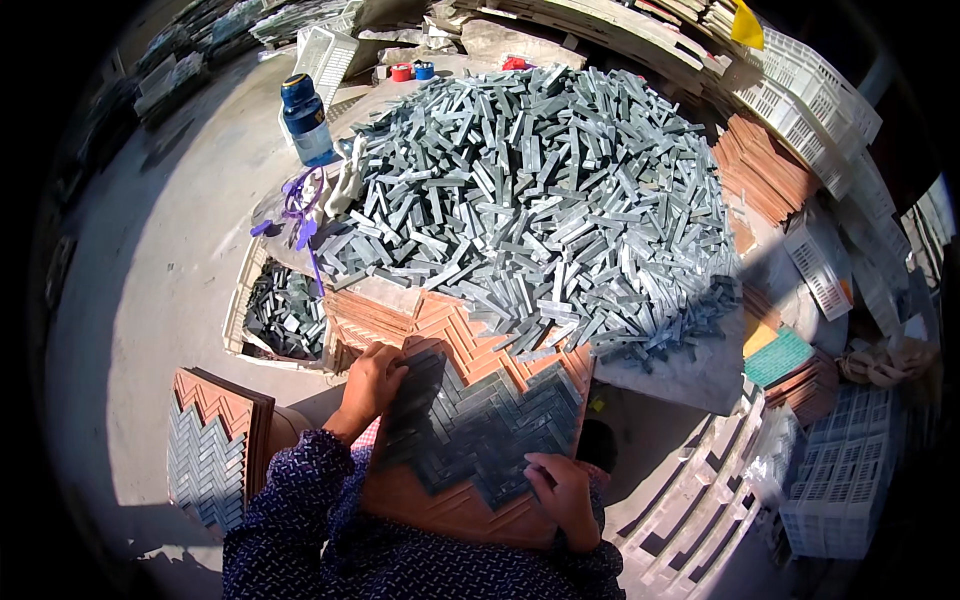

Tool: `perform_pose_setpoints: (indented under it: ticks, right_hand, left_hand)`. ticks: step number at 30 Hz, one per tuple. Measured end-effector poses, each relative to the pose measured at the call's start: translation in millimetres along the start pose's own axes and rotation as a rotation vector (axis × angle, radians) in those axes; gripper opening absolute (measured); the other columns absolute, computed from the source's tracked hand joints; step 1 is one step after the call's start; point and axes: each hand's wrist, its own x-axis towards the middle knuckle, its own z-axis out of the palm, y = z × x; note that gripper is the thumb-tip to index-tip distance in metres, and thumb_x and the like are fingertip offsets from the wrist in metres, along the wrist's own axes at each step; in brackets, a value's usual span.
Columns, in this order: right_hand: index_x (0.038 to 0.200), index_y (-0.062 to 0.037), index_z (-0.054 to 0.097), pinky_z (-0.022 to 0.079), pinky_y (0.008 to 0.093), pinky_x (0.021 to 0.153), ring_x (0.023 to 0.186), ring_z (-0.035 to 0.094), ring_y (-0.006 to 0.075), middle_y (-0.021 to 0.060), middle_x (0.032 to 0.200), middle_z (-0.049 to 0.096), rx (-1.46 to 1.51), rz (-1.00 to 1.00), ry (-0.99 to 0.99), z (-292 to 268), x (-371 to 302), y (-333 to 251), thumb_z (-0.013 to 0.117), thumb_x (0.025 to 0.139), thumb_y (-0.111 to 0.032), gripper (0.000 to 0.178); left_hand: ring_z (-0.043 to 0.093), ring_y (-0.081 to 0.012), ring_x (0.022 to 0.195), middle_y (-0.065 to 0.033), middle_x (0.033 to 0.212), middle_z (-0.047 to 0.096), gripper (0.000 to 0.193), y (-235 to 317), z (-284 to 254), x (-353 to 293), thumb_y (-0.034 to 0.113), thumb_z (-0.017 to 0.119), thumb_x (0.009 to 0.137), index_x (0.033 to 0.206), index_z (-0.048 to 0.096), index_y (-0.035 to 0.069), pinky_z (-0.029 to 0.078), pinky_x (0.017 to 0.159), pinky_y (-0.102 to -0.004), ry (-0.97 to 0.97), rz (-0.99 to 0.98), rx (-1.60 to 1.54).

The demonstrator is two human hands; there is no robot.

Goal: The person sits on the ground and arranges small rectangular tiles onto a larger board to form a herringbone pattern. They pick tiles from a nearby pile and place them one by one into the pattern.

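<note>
On my lap rests an orange herringbone mould tray (420, 490), its middle filled with dark grey-green stone strips (480, 430). My left hand (368, 392) is at the tray's upper left edge with fingers curled together; whatever lies between the fingertips is hidden. Over the right part of the laid strips is my right hand (565, 500), its index fingertip and thumb slightly apart near the strips, nothing visible between them. The tray's far end reaches another orange mould (450, 325) at the foot of a large heap of loose stone strips (540, 190).
Left of me stands a stack of moulds (215, 440), the outer one filled with strips. A white crate (240, 330) holds dark pieces. Beyond it are a blue bottle (306, 120) and a purple cord (303, 215). Slatted white crates (835, 490) and orange moulds (765, 170) are at right.
</note>
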Motion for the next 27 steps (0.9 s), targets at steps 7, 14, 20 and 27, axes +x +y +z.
perform_pose_setpoints:
  ticks: [7,14,20,27]
  right_hand:
    - [0.101,-0.0008,0.064,0.052,0.0314,0.066,0.075,0.067,0.0257,0.0160,0.086,0.065,-0.045,0.015,-0.027,-3,-3,-2,0.068,0.080,-0.003,0.022]
    - [0.103,-0.0006,0.063,0.051,0.0318,0.067,0.075,0.066,0.0261,0.0156,0.084,0.065,-0.045,0.012,-0.060,2,-3,-4,0.068,0.080,-0.003,0.023]
    - [0.103,-0.0005,0.063,0.051,0.0323,0.067,0.076,0.066,0.0267,0.0160,0.086,0.065,-0.054,0.017,-0.051,-1,-3,-7,0.068,0.080,-0.003,0.024]
    - [0.103,-0.0006,0.063,0.051,0.0329,0.068,0.076,0.066,0.0276,0.0168,0.087,0.065,-0.068,-0.001,-0.047,-3,-3,-6,0.068,0.080,-0.004,0.023]
  left_hand:
    - [0.062,-0.0359,0.075,-0.0151,0.082,0.062,0.013,-2,9,5,0.006,0.067,0.075,0.086,0.063,0.001,0.050,0.066,-0.0409,0.087,0.037,0.032]
    - [0.061,-0.0358,0.074,-0.0155,0.080,0.061,0.013,4,9,4,0.007,0.069,0.074,0.084,0.062,0.001,0.050,0.064,-0.0411,0.093,0.040,0.032]
    - [0.059,-0.0362,0.077,-0.0163,0.081,0.058,0.013,2,15,-1,0.007,0.067,0.075,0.084,0.059,0.001,0.049,0.067,-0.0426,0.128,0.096,0.091]
    - [0.057,-0.0359,0.085,-0.0183,0.086,0.056,0.013,1,16,-4,0.007,0.063,0.079,0.087,0.056,0.000,0.048,0.074,-0.0421,0.081,0.144,0.194]
